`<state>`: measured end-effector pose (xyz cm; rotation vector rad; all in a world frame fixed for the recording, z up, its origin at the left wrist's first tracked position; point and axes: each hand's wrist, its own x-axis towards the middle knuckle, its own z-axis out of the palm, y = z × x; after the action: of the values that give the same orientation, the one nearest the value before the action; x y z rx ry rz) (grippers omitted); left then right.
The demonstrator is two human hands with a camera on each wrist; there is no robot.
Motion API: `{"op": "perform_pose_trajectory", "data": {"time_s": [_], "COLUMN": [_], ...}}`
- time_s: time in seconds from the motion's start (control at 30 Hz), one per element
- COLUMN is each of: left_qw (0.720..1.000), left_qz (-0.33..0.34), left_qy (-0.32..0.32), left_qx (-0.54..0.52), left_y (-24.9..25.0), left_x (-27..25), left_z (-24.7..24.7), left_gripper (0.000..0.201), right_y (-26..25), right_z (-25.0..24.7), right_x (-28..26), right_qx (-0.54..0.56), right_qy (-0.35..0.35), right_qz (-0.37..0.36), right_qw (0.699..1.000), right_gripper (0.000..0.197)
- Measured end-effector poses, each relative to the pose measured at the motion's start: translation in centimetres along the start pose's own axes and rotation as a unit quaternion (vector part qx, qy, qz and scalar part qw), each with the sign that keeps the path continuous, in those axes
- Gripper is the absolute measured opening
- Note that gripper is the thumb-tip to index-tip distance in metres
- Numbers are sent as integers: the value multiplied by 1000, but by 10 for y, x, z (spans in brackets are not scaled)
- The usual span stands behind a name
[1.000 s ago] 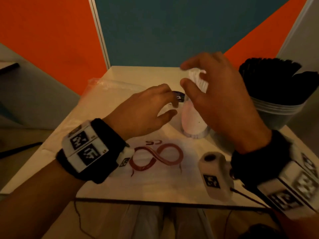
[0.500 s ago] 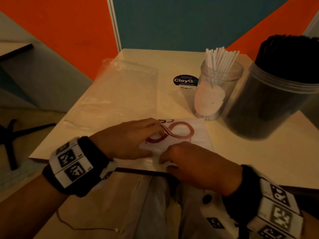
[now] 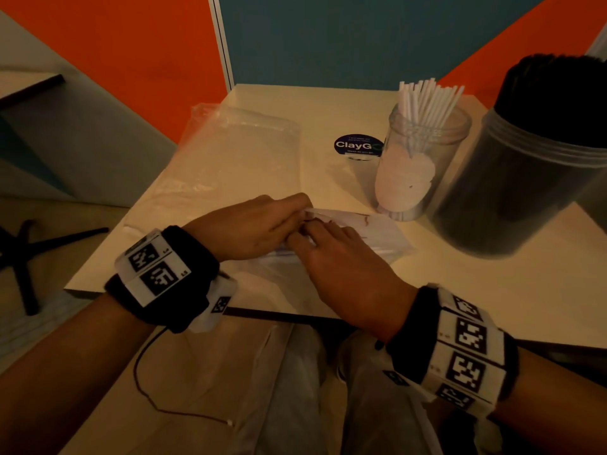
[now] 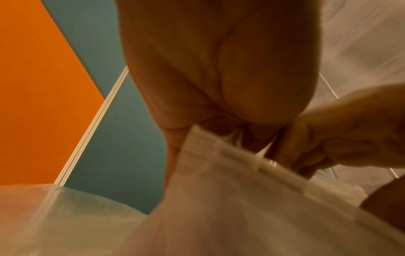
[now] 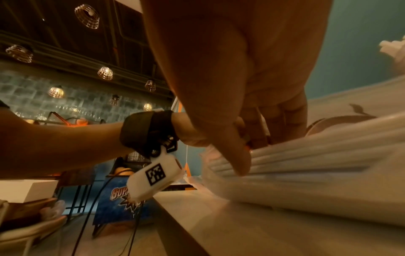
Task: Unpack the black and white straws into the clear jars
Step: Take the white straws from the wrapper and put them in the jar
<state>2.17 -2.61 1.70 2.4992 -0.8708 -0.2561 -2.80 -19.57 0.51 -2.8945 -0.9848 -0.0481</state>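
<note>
Both hands have dropped from the jar (image 3: 423, 159) of white straws to the straw packet (image 3: 371, 234) at the surface's near edge — left hand (image 3: 249, 228) and right hand (image 3: 341, 257) fingers pinching its mouth — likely opening it.

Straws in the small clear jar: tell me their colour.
White. The straws stand upright in the small clear jar; the head view shows them best.

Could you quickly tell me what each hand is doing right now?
Left hand: pinching the straw bag at its opening.
Right hand: pinching the same bag's opening.
</note>
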Motion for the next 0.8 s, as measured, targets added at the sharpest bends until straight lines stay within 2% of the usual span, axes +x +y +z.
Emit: {"op": "perform_pose_trajectory", "data": {"time_s": [0.23,0.27,0.37,0.47,0.53,0.6,0.7,0.8], "left_qw": [999,998,996,996,995,993,995,998], "left_qz": [4,-2,-28,-34,-30,-20,-7,-4], "left_qy": [35,39,45,25,4,-20,-44,-38], "left_qx": [-40,-50,-71,-75,-94,-116,-95,-54], "left_y": [4,4,0,0,1,2,0,-8], "left_x": [0,-1,-1,-3,-7,-12,-15,-13], "left_z": [1,1,1,-1,-5,-9,-7,-3], "left_gripper": [28,28,29,37,41,53,79,87], "right_y": [4,5,5,8,11,13,18,15], "right_z": [16,16,12,16,17,14,12,9], "right_x": [13,14,15,13,13,14,16,18], "right_qx": [-15,-7,-2,-1,30,41,32,45], "right_qy": [96,99,53,52,85,75,80,91], "right_qz": [17,10,-2,0,-9,-7,6,2], "right_qw": [995,995,999,999,996,996,996,995], "right_gripper": [31,31,39,41,39,40,39,36]}}
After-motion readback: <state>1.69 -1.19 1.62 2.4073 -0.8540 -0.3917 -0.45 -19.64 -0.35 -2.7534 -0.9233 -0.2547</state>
